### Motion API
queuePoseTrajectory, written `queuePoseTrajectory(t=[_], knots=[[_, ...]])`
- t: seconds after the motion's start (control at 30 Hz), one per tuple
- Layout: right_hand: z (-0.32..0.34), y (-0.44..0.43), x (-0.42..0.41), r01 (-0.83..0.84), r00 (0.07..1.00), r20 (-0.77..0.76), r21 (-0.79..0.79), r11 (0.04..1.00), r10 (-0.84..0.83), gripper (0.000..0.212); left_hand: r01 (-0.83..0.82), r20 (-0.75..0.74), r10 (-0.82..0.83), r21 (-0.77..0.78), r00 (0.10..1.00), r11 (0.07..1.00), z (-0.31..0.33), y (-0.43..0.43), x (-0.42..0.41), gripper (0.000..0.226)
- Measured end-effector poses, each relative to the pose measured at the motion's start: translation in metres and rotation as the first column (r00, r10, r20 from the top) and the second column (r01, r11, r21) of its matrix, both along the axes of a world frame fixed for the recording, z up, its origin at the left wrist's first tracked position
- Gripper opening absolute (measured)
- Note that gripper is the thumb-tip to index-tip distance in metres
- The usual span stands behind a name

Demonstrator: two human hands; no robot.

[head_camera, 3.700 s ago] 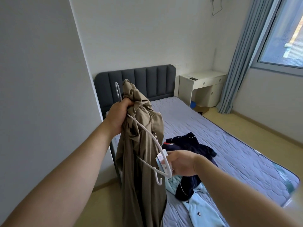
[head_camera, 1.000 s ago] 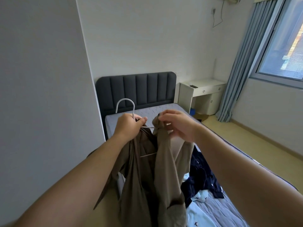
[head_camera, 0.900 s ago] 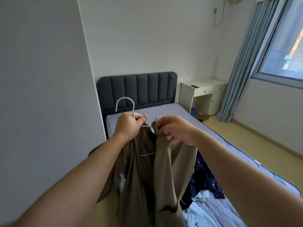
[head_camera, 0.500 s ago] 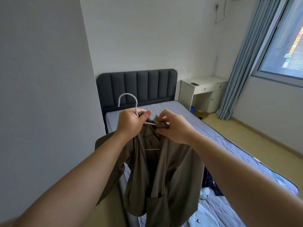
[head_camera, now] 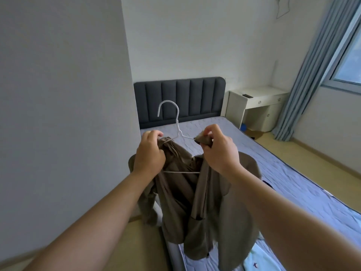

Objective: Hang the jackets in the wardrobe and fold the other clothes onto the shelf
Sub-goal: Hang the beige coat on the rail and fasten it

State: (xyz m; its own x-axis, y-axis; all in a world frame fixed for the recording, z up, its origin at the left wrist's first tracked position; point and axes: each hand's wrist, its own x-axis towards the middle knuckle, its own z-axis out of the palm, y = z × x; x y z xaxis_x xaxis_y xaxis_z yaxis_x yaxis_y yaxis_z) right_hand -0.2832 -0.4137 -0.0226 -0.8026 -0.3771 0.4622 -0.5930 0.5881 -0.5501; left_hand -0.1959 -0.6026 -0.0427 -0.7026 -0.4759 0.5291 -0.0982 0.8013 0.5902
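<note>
the brown jacket (head_camera: 205, 202) is held over the bed (head_camera: 293, 173), gripped by the left hand (head_camera: 150, 153) and pinched by the right hand (head_camera: 218, 151) onto the white hanger (head_camera: 175, 122). no wardrobe is seen; hanging and folding are judged still undone.

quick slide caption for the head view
Left hand and right hand work a brown jacket onto a white hanger over the bed.
</note>
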Motion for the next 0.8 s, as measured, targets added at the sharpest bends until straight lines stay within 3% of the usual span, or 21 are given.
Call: queuePoseTrajectory(t=[0.13,0.2,0.33,0.47,0.57,0.67,0.73,0.8], knots=[[0.004,-0.030,0.017,-0.085,0.996,0.022,0.001,0.996,0.085,0.031,-0.144,0.068,0.146,-0.044,0.987,0.989,-0.002,-0.020,0.023,0.048],[0.006,-0.047,0.029,-0.141,0.990,0.027,-0.008,0.990,0.141,0.027,-0.242,0.113,0.248,-0.070,0.962,0.968,0.002,-0.029,0.040,0.040],[0.002,-0.089,0.066,-0.283,0.959,0.013,-0.052,0.958,0.284,0.028,-0.431,0.117,0.459,-0.203,0.881,0.879,0.017,-0.046,0.092,0.015],[-0.011,-0.137,0.129,-0.409,0.909,0.037,-0.099,0.907,0.414,0.042,-0.593,0.106,0.622,-0.214,0.776,0.776,0.025,-0.068,0.161,0.020],[-0.026,-0.171,0.184,-0.509,0.842,0.134,-0.122,0.852,0.523,0.037,-0.730,0.050,0.732,-0.045,0.680,0.681,0.022,-0.092,0.225,0.023],[-0.031,-0.202,0.246,-0.603,0.752,0.228,-0.144,0.785,0.619,0.038,-0.795,0.028,0.835,0.323,0.550,0.513,0.014,-0.105,0.296,0.029],[-0.032,-0.220,0.289,-0.663,0.687,0.260,-0.158,0.731,0.679,0.038,-0.742,0.094,0.857,0.553,0.507,0.379,0.008,-0.112,0.343,0.037],[-0.031,-0.237,0.332,-0.714,0.622,0.284,-0.177,0.678,0.729,0.038,-0.633,0.085,0.841,0.699,0.535,0.332,0.004,-0.122,0.388,0.030]])
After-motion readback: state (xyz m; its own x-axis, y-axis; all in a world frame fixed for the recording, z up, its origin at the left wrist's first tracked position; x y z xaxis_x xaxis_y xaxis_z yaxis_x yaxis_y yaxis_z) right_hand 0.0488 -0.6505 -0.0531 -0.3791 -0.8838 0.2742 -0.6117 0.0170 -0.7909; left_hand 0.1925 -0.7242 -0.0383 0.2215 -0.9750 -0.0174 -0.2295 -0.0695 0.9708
